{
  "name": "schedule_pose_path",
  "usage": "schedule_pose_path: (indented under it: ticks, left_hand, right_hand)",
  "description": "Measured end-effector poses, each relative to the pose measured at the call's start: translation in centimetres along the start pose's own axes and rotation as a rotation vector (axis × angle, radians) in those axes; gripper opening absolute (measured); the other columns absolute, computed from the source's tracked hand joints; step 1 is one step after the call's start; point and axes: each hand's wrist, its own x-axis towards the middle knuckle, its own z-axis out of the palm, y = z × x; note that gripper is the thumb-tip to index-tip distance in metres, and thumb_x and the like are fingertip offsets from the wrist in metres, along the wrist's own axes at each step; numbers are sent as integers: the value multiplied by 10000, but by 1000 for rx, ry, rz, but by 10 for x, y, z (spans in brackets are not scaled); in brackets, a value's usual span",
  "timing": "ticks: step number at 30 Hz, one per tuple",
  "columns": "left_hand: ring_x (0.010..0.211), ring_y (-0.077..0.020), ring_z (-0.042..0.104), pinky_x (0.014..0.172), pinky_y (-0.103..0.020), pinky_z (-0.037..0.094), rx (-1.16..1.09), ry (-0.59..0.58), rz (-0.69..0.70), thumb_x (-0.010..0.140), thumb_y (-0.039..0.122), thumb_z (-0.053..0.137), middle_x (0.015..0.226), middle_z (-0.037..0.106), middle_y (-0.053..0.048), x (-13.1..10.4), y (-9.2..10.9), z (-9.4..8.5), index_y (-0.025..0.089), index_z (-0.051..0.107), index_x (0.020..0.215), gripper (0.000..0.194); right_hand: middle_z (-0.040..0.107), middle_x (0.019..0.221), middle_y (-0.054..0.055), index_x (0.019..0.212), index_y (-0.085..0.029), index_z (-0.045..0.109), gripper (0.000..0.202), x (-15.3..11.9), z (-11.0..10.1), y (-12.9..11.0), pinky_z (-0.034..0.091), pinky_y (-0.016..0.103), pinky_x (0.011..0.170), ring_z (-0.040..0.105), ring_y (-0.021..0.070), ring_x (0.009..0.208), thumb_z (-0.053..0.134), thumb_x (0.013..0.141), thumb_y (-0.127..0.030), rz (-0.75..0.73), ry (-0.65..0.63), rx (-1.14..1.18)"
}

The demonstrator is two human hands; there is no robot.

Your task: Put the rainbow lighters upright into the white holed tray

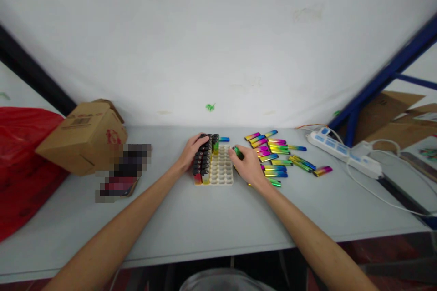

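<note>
A pale tray [221,180] with rows of round holes stands on the table before me. Black-topped lighters [205,163] stand upright in its left columns, and several more fill part of the far end. My left hand [191,152] is wrapped round the tray's far left corner, its fingertips over the lighter tops. Beside the tray's right edge, my right hand [248,163] is closed on a green lighter [238,151], whose dark end points up and left. Shiny multicoloured lighters [276,170] lie scattered just right of that hand, partly hidden by it.
One blue-and-yellow lighter [224,139] lies behind the tray. On the left are a cardboard box [85,138], a red bag [27,168] and a blurred-out flat object [126,170]. A white power strip [344,152] with cables lies at the right, near a blue frame [355,120].
</note>
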Motion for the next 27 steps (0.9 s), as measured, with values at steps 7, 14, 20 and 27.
schedule_pose_path:
  ticks: [7, 14, 20, 27]
  left_hand:
    - [747, -157, 571, 694, -256, 451, -7, -5, 10, 799, 496, 708, 787, 623, 22, 1, -2, -1, 190, 643, 845, 316]
    - [724, -162, 561, 676, -262, 440, 0, 5, 0, 773, 527, 718, 767, 618, 21, 0, 0, 0, 189, 637, 831, 352]
    - [743, -159, 553, 684, -255, 434, -11, 0, -10, 794, 499, 707, 780, 603, 19, 0, -1, 0, 187, 625, 848, 327]
    - [752, -161, 551, 700, -256, 433, 2, -5, 12, 787, 493, 708, 783, 613, 20, 1, -1, 0, 184, 632, 829, 321]
  right_hand:
    - [344, 545, -57, 612, -214, 375, 453, -1, 0, -4, 239, 268, 566, 350, 112, 561, 507, 954, -482, -18, 33, -21]
    - [354, 533, -56, 607, -214, 393, 341, -2, 1, -6, 237, 267, 562, 374, 112, 534, 527, 881, -366, 2, 20, -42]
    - [411, 564, -51, 655, -210, 487, 337, -2, 1, -3, 266, 260, 577, 400, 120, 553, 534, 936, -389, -23, 0, -64]
    - [617, 811, 16, 977, -201, 595, 272, 1, -4, 0, 404, 268, 676, 568, 167, 724, 430, 1051, -405, -195, -116, -1]
